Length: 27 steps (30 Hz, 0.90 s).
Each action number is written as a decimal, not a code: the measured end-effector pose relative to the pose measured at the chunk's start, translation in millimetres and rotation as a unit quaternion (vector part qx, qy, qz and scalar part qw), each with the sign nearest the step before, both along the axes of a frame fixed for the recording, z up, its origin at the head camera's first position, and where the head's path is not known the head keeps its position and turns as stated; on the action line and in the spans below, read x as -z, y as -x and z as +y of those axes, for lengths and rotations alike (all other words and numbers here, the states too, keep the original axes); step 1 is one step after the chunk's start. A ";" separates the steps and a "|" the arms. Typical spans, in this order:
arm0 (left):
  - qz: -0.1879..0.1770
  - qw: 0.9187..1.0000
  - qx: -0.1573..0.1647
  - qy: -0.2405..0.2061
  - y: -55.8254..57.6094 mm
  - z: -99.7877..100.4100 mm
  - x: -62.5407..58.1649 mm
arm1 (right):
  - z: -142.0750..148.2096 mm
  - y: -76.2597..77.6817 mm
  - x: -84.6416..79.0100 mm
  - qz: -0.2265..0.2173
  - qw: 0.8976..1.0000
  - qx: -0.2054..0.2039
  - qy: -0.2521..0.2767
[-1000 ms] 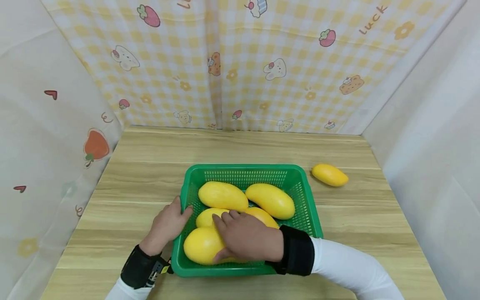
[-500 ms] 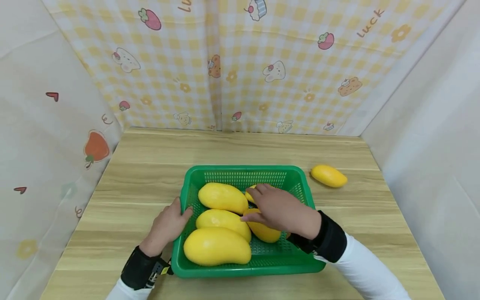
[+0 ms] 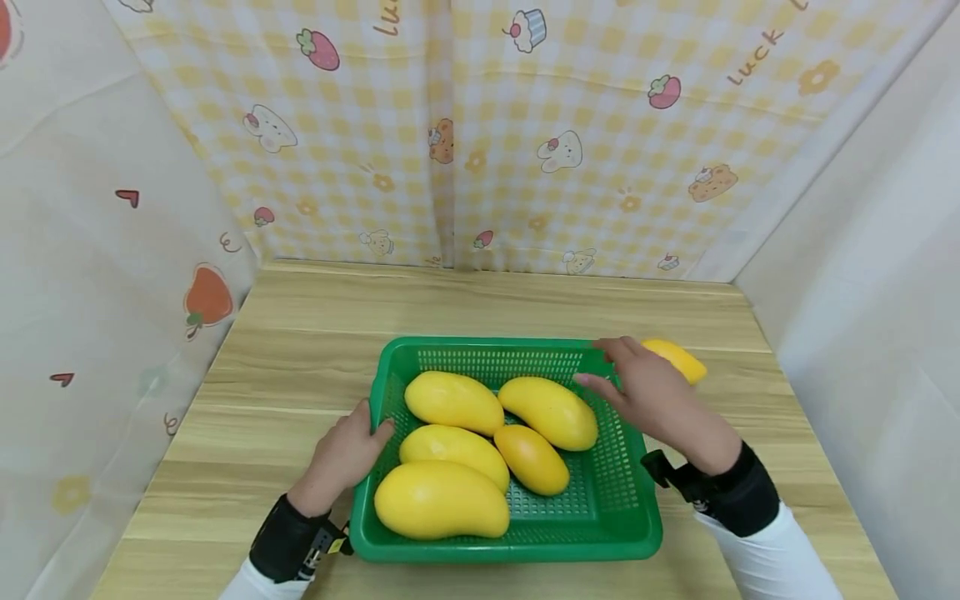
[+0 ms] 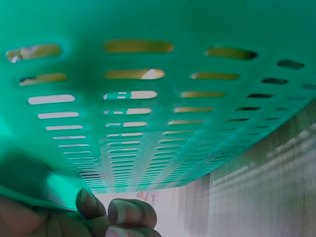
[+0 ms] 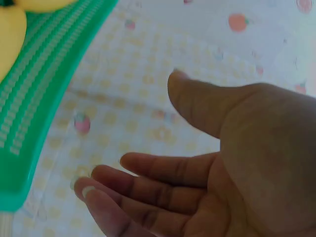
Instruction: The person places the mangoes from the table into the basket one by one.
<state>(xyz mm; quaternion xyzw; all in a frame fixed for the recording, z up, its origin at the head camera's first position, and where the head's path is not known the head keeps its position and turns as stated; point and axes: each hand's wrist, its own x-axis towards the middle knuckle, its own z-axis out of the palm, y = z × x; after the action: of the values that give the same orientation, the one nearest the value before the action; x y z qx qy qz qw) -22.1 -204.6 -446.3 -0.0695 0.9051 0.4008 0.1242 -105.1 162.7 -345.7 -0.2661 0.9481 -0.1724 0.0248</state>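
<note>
A green plastic basket (image 3: pixel 510 552) with slotted walls stands on the table and holds several yellow mangoes, among them a large one (image 3: pixel 442 500) at the front left and a smaller, deeper-yellow one (image 3: pixel 532 460) near the middle. My left hand (image 3: pixel 343 457) grips the basket's left rim, thumb over the inside; the left wrist view shows its curled fingers (image 4: pixel 131 213) below the slotted wall. Over the right rim is my right hand (image 3: pixel 660 396), thumb and fingers spread, holding nothing, as the right wrist view confirms. Partly behind it, a small mango (image 3: pixel 681 360) lies outside the basket.
The wooden table (image 3: pixel 322 308) reaches back to a yellow checked curtain (image 3: pixel 510 167). White cloth walls flank it, the left one (image 3: pixel 97 292) printed with hearts and strawberries, the right one (image 3: pixel 885 292) plain.
My right hand has left the front-left mangoes, passed over those at the right, and risen over the right rim towards the mango outside. The left hand keeps its hold. The head view has shifted slightly.
</note>
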 end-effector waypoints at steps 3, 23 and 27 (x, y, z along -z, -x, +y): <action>0.000 1.000 0.001 0.000 0.4 0.2 0.2 | 13.1 3.1 -2.7 -0.010 0.999 0.035 0.017; 0.000 1.000 -0.003 0.010 1.1 0.7 0.5 | 54.6 32.8 23.5 -0.073 0.982 0.172 0.040; 0.000 1.000 -0.003 0.009 1.0 0.5 0.4 | 61.0 38.6 30.7 -0.092 0.977 0.188 0.037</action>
<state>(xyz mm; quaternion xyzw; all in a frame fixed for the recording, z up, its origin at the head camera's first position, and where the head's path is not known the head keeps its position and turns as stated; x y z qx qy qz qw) -23.1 -204.1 -446.7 -0.0737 0.9085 0.3926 0.1225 -143.7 223.7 -376.4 -0.0665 0.9679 -0.2324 0.0693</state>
